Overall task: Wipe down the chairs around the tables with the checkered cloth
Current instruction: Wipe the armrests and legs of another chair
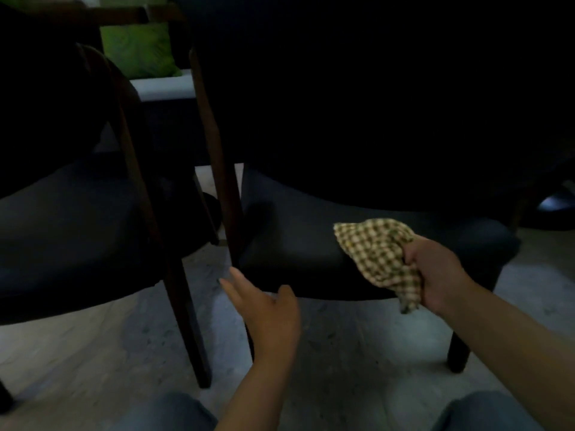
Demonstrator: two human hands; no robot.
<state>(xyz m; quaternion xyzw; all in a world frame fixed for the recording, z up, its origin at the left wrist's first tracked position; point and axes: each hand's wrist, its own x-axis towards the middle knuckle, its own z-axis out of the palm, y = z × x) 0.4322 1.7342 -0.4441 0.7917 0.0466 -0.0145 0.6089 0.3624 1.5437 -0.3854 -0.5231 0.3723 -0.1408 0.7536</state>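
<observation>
Two dark upholstered chairs with brown wooden legs stand side by side in dim light. My right hand (435, 272) grips a bunched checkered cloth (378, 253), yellow-green and cream, which lies on the front right part of the right chair's seat (298, 253). My left hand (267, 309) is open with fingers spread, hovering just in front of that seat's front left edge, close to the chair's leg. The left chair (68, 231) stands apart from both hands.
A pale stone floor (357, 346) runs under and in front of the chairs. A green cushion (140, 51) on a white ledge shows behind them. Wooden legs (183, 306) stand between the two seats. My knees in jeans fill the bottom edge.
</observation>
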